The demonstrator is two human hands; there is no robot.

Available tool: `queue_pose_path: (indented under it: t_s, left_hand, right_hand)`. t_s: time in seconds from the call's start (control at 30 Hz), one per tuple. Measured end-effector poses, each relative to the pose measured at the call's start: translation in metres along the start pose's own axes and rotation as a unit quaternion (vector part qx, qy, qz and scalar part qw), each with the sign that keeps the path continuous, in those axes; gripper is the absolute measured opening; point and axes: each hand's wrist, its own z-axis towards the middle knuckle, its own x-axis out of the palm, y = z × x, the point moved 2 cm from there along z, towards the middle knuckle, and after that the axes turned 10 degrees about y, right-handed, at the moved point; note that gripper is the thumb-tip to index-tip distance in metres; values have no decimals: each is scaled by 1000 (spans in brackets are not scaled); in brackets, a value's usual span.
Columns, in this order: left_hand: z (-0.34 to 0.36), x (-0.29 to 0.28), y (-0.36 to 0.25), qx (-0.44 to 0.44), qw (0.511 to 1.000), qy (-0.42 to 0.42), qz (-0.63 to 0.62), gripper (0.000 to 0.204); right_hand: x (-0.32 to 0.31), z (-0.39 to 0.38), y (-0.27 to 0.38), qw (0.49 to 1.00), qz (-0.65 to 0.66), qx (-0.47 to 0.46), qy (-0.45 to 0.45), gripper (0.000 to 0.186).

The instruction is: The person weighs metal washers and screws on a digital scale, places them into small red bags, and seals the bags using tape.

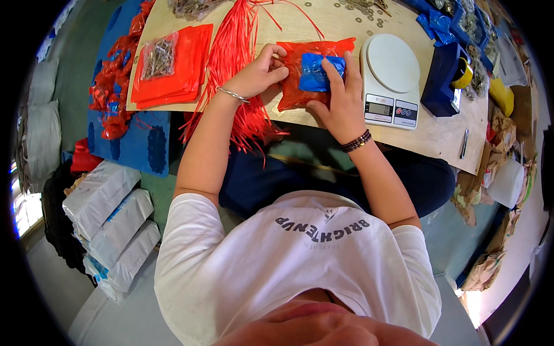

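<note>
A red plastic bag (291, 95) lies on the wooden table in front of me, with a blue packet (311, 78) seen at its middle. At the bag's left edge, my left hand (268, 70) has its fingers curled and its thumb tip against the plastic. My right hand (345, 95) grips the right side, one finger across the blue packet and the thumb at the near edge. Just right of that hand stands a white kitchen scale (393, 63) with a bare round platform. Whatever else is inside the bag is hard to make out.
Red strips (234, 52) spill over the near table edge. Left of them, flat red bags (167, 92) carry a clear packet of metal hardware (160, 57). Filled red bags (118, 75) lie farther left. A blue tape dispenser (441, 81) and a pen (464, 143) are right; washers (369, 23) lie beyond.
</note>
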Motion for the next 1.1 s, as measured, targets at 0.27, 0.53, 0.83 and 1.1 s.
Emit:
queue_pose_path:
  t_s: [0.27, 0.53, 0.83, 1.1]
  left_hand:
    - [-8, 31, -14, 26, 979, -104, 173, 93]
    - [-9, 50, -27, 14, 949, -162, 271, 95]
    - [-5, 49, -26, 22, 954, -155, 254, 91]
    - [-7, 23, -5, 55, 988, -72, 124, 93]
  right_hand:
    - [-21, -29, -11, 998, 61, 1, -6, 60]
    - [-105, -52, -71, 992, -99, 48, -66, 47]
    - [-200, -94, -231, 930, 66, 338, -127, 38]
    - [-201, -86, -215, 810, 354, 452, -120, 18]
